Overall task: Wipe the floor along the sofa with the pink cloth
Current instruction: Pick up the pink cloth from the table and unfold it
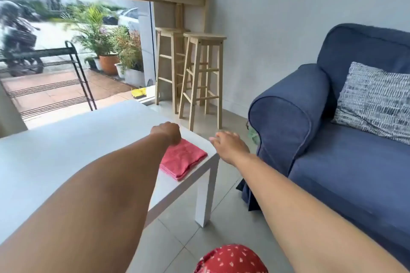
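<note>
Folded pink cloth (pixel 182 158) lay diagonally at the white table's (pixel 66 150) corner; my curled left hand (pixel 166 132) touched its far end, my right hand (pixel 228 145) hovered open, empty.

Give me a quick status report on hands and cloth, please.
Left hand on pink cloth, grip unclear. Right hand open, empty. Cloth folded at white table corner.

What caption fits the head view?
Left hand reaching the folded pink cloth on the white table, beside the blue sofa.

Bare forearms, no sleeves — red garment (pixel 230 259) with pale, perhaps heart-shaped, specks below.
</note>
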The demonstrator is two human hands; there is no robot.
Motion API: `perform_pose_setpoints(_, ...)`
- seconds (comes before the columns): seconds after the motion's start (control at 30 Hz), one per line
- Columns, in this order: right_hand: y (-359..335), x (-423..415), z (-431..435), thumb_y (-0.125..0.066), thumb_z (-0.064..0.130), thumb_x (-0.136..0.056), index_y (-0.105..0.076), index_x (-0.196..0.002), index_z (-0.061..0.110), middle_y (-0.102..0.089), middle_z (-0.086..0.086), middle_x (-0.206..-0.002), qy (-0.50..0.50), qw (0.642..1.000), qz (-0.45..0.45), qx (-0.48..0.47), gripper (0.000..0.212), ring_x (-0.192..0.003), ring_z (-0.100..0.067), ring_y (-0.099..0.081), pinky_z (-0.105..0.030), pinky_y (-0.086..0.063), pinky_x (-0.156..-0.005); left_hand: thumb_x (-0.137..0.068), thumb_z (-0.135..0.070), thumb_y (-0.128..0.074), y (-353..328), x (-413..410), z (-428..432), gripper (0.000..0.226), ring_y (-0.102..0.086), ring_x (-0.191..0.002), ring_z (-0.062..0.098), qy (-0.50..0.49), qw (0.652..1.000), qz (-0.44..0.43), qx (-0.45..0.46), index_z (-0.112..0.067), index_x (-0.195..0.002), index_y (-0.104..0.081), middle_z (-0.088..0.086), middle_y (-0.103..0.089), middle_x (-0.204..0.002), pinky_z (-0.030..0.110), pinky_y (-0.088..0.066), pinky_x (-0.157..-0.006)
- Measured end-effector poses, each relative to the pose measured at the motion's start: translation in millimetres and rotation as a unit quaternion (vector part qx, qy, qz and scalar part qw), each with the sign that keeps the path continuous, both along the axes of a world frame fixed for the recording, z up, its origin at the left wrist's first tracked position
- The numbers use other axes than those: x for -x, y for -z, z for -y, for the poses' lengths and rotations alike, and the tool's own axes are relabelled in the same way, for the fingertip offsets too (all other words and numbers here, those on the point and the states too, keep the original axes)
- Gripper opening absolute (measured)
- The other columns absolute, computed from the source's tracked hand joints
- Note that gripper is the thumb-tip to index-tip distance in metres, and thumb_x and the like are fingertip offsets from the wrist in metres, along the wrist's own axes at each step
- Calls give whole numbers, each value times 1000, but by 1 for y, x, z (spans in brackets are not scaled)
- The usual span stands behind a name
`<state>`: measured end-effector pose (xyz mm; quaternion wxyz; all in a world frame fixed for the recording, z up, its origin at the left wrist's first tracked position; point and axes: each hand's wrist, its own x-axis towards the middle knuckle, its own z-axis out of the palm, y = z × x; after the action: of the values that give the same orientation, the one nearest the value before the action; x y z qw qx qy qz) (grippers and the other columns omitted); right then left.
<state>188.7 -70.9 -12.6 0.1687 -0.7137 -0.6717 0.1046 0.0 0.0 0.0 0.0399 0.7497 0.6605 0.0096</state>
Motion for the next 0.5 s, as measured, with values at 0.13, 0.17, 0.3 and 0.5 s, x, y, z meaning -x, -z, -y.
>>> perform_pose_setpoints(0.13,24,35,-16,-36,46,-103,-58,-131,12,-54,-12,-134,-3,998,34,46,49,-125,-32,-43,-43,-41,-95,-96,-32,-38,23,20,-9,45,-51,-124,28,-26,999,18,32,-19,-138,-48,6,-53,-137,41,-42,-99)
perform_pose_setpoints(0.17,30,40,-20,-38,46,-103,-58,-131,11,-53,-12,-132,7,998,37,47,49,-125,-32,-43,-42,-41,-95,-96,-35,-38,27,20,-12,45,-50,-124,28,-30,999,20,34,-18,-136,-50,7,-53,-136,41,-41,-98)
perform_pose_setpoints(0.3,44,46,-28,-52,39,-99,-64,-124,9,-55,-12,-129,49,998,3,32,41,-123,-32,-46,-41,-44,-95,-93,-51,-45,39,18,-25,48,-45,-124,31,-56,998,21,17,-15,-122,-61,12,-53,-130,42,-39,-96)
perform_pose_setpoints(0.5,42,37,-24,-59,20,-82,-53,-60,16,-60,-10,-82,101,980,-164,43,23,-78,-33,-54,-32,-43,-64,-83,-59,-57,30,8,-25,51,-53,-106,29,-77,991,88,68,-16,-111,-62,8,-60,-110,43,-45,-94)
